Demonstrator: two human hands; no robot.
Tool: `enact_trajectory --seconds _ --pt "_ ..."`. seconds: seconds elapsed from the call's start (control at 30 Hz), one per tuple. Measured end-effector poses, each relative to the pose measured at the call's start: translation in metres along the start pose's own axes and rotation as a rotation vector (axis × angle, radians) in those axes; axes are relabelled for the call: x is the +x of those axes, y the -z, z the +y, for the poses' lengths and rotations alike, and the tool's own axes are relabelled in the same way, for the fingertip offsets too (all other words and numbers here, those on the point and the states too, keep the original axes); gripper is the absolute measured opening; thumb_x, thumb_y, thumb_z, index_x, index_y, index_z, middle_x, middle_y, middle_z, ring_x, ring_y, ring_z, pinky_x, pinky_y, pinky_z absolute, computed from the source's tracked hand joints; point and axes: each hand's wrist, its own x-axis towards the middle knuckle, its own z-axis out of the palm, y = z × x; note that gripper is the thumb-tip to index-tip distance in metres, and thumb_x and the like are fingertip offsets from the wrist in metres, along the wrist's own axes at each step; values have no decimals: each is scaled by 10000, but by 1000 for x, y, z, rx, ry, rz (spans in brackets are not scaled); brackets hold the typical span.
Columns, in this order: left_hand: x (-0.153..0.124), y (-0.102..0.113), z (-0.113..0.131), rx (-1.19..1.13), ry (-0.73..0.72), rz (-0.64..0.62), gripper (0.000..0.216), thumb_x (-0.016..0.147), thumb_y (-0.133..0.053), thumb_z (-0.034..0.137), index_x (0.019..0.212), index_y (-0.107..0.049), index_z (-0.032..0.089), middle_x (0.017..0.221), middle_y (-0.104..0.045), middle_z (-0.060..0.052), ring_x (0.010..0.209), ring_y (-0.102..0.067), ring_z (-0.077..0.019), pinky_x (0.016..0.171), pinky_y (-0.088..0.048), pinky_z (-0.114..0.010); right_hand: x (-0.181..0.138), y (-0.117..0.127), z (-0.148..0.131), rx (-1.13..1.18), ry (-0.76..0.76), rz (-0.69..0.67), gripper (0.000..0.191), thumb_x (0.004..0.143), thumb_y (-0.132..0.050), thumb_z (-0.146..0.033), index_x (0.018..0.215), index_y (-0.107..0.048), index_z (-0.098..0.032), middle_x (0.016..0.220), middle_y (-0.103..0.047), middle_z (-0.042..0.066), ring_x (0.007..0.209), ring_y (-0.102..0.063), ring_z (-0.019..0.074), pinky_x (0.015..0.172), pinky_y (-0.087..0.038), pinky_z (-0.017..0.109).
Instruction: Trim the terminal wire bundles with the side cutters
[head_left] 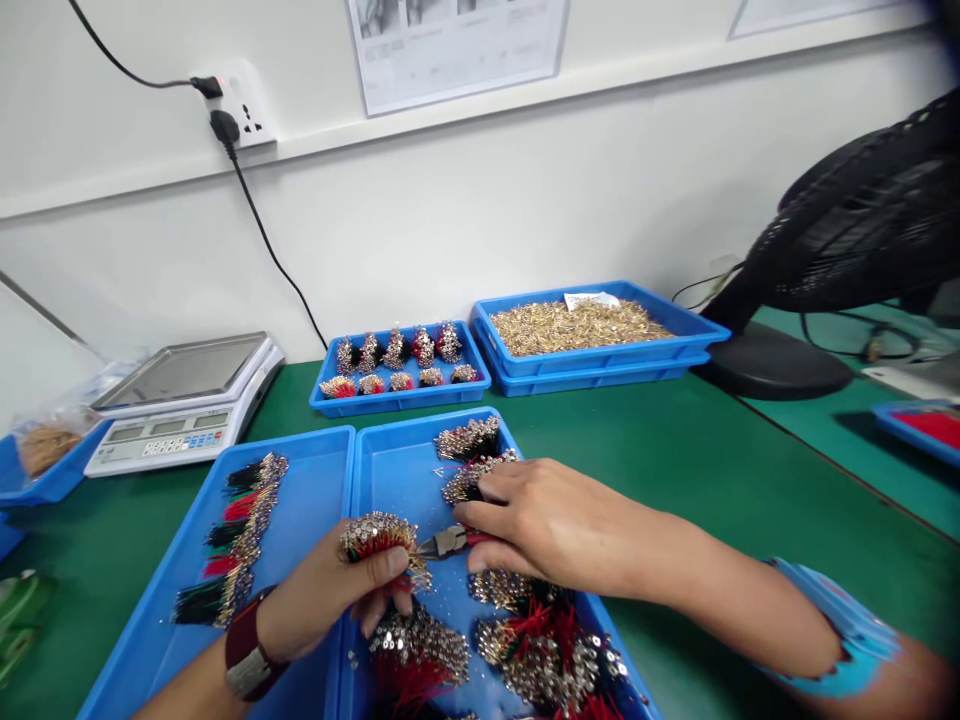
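On the green surface [720, 480], the left hand [330, 590] pinches a bundle of wired terminals [379, 535], the right hand [540, 520] grips red-handled pliers [448, 541]

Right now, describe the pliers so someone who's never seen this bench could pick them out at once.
On the green workbench, find the two blue trays nearest the person, then the right-hand one. There the person's right hand grips small pliers with red handles. Their metal head points at the wired terminal bundle in the left hand, and they're the only tool among the bundles.
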Motion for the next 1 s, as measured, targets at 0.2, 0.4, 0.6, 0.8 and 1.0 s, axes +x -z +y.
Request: enact_trajectory --seconds 0.2,0.4,0.6,0.8,1.0 --pt "0 0 -3 38 -5 18 555 776 -758 686 878 -678 147 657 -743 -28 411 -486 -55 422 -326 -177 -1 4 0 53 10 23 479 1066 -380 -582 1045 -652 -189 804 -616 30 706 -520 174 608 -318 340" --pt "2 2 -7 -19 -43 -33 537 791 -773 648 984 -636 166 578 -702 6 376 -447 -60 359 -312 -158 -2 8 4 -36 -48 42 516 1076 -342 -570 1131 -664 -169 865 -654 71 785 -591 209 676 -393 366" --pt "1 3 -6 -28 -74 -113 462 819 -781 589 920 -568 192 562 -668 28 412 -518 -76 335 -320 -131 -2 5 5 -38 -34 54 536 1070 -342 -582 1161 -668 -166 865 -657 70 765 -584 209 681 -405 371" --pt "-4 0 2 -1 -52 -113 494 789 -797 614 905 -574 189 566 -667 33 402 -490 -55 349 -309 -124 -1 4 6 0 -20 47 542 1065 -345 -592 1183 -668 -173 865 -657 63 770 -581 207 690 -406 360" --pt "-5 -1 2 -6 -55 -105 496 777 -802 622 885 -594 184 557 -665 28 395 -467 -60 356 -290 -147 -2 9 6 36 -9 6 514 1066 -372 -576 1171 -665 -168 883 -664 67 792 -585 206 696 -404 354"
